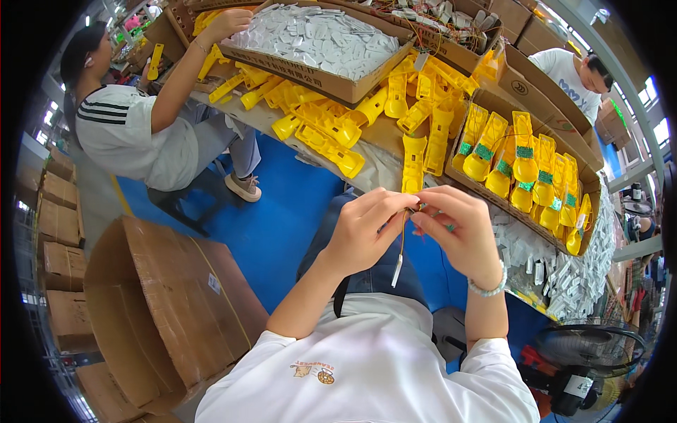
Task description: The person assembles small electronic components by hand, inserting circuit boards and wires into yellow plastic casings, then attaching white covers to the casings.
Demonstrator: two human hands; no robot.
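Observation:
My left hand and my right hand meet above my lap, fingertips pinched together on thin wires. A small white rectangular piece dangles from the wires below my left fingers. Bits of green show by my right fingers; what they belong to is mostly hidden. Just beyond my fingertips, a yellow plastic housing lies at the table's near edge. Right of it, a cardboard box holds several yellow housings with green boards fitted in them.
More yellow housings are heaped on the table before a carton of white plastic pieces. White parts pile up at right, near a fan. A large open carton stands at left. Co-workers sit at left and far right.

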